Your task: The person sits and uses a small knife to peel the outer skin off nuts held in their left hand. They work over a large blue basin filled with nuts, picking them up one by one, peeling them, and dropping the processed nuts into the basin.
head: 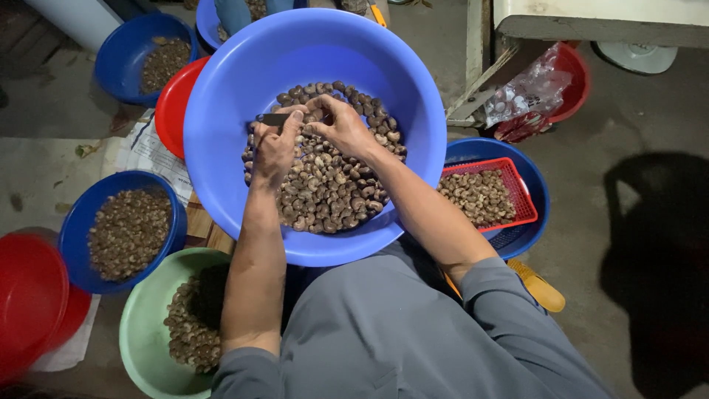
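Two hands work over the big round blue plastic basin (221,111) of brown nuts (329,192): left hand (272,148) clamped on a small dark blade (272,119), right hand (341,125) pinching a nut.

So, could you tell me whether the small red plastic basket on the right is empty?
No, the red plastic basket holds a layer of pale nuts and sits inside a blue basin.

Green basin (140,325), red basket (509,185), plastic bag (532,92)

Head-worn camera, looking straight down — close, over the lap
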